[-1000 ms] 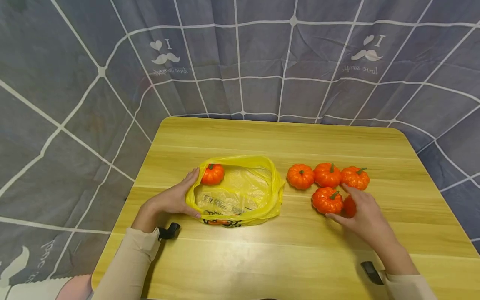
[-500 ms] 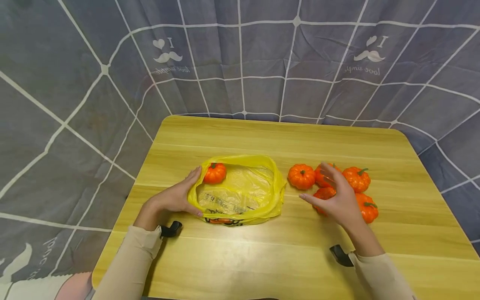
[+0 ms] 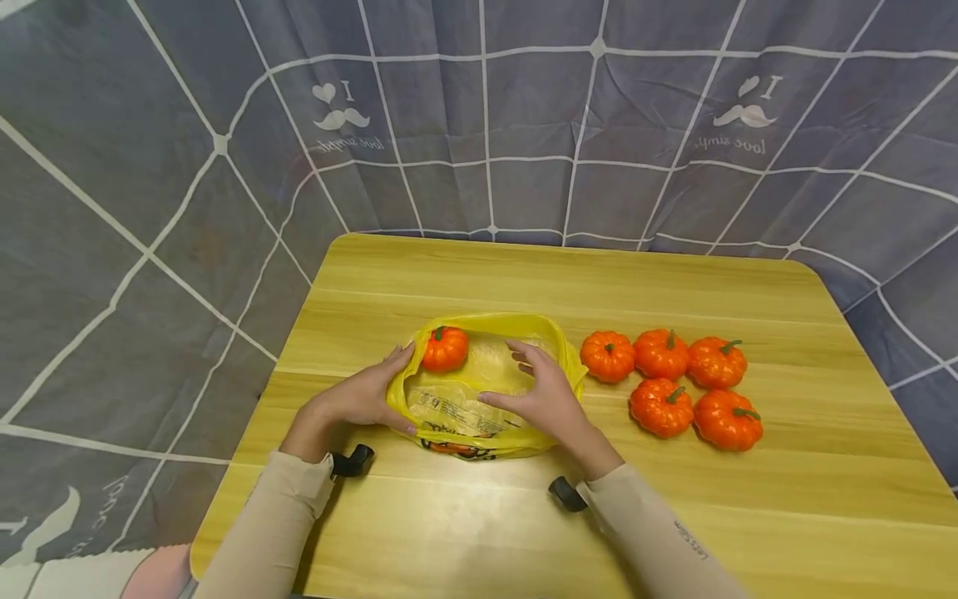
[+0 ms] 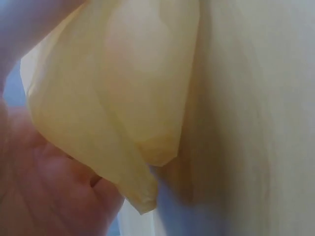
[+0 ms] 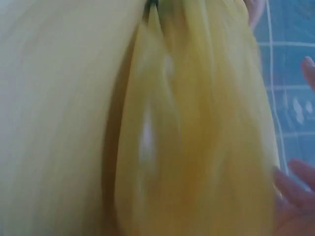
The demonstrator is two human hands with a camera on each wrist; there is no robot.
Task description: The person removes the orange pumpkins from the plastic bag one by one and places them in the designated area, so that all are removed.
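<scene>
A yellow plastic bag point(image 3: 490, 452) lies with its mouth spread wide in the middle of the table. Inside it, at the left, sits a small orange pumpkin point(image 3: 446, 349). My left hand point(image 3: 367, 395) holds the bag's left end, its thumb along the front and its fingers at the back. Over the bag's mouth is my right hand point(image 3: 545, 395), fingers parted, nothing in it. Yellow plastic point(image 4: 103, 98) fills much of the left wrist view, in front of my palm. In the right wrist view, the bag's side point(image 5: 197, 137) is blurred, with the right fingers at the edge.
Several more small pumpkins point(image 3: 662, 353) with green stems stand in two rows right of the bag. The wooden table point(image 3: 464, 524) has a rounded far edge. Behind and left of it hangs a grey curtain point(image 3: 524, 116) with white lines.
My right hand has left the front-right pumpkin and travelled left over the others to the bag's mouth. The left hand stays at the bag, and the pumpkins stay on the table.
</scene>
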